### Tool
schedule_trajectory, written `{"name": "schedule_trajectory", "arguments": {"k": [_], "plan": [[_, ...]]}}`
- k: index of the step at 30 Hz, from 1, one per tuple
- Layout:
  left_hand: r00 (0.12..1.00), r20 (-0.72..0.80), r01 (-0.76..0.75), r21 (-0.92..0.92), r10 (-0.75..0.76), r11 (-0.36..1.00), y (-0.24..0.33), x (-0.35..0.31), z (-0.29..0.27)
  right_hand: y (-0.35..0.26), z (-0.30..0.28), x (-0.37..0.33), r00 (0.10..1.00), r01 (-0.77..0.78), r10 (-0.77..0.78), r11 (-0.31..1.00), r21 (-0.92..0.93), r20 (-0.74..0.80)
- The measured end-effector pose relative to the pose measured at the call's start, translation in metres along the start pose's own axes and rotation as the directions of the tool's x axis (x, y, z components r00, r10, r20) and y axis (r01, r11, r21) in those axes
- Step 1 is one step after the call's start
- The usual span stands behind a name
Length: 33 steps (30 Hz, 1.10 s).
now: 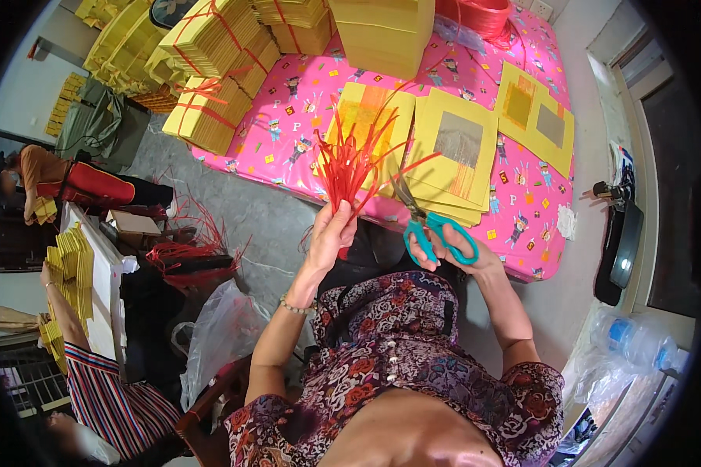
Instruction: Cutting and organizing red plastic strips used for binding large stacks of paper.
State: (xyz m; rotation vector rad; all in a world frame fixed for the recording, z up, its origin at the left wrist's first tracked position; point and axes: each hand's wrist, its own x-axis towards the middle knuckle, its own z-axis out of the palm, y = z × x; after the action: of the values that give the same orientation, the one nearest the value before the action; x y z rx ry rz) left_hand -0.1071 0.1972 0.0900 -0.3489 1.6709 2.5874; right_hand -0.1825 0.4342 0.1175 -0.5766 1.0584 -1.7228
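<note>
My left hand [333, 233] is closed round the lower end of a bunch of red plastic ribbon strips [349, 167], whose loose ends fan upward. Just to its right, my right hand [463, 253] grips the teal handles of a pair of scissors [428, 226]. The blades point up and left, parted near the strips; whether they touch any strip I cannot tell. Beyond the hands, yellow paper sheets [452, 140] with silver and orange patches lie on the pink patterned tabletop [284, 152].
Tied yellow paper stacks [218, 117] stand at the table's back left, beside a tall yellow block [383, 35]. A red ribbon roll [475, 17] sits at the back. Two people handle folded yellow paper at a white table [105, 288] on the left. A clear plastic bag [222, 335] hangs nearby.
</note>
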Motion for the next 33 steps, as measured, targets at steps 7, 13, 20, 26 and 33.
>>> {"name": "schedule_trajectory", "arguments": {"k": [7, 13, 20, 26, 33], "plan": [[0.974, 0.185, 0.178, -0.256, -0.133, 0.95, 0.013, 0.002, -0.006, 0.009, -0.013, 0.011, 0.994, -0.038, 0.045, 0.997, -0.071, 0.099], [0.942, 0.289, 0.254, -0.271, -0.173, 0.929, 0.015, 0.003, -0.005, 0.003, -0.008, 0.02, 0.997, 0.044, -0.04, 0.998, -0.048, 0.073], [0.876, 0.417, 0.38, -0.289, -0.242, 0.879, 0.017, 0.003, -0.007, 0.002, -0.019, 0.02, 0.999, 0.032, -0.029, 0.998, -0.054, 0.041], [0.813, 0.5, 0.465, -0.249, -0.299, 0.849, 0.021, 0.005, -0.008, 0.003, -0.021, 0.021, 0.998, 0.052, -0.052, 0.999, 0.007, 0.044], [0.791, 0.526, 0.494, -0.25, -0.312, 0.833, 0.022, 0.007, -0.008, 0.01, -0.024, 0.019, 0.996, 0.088, -0.087, 0.995, -0.037, 0.035]]}}
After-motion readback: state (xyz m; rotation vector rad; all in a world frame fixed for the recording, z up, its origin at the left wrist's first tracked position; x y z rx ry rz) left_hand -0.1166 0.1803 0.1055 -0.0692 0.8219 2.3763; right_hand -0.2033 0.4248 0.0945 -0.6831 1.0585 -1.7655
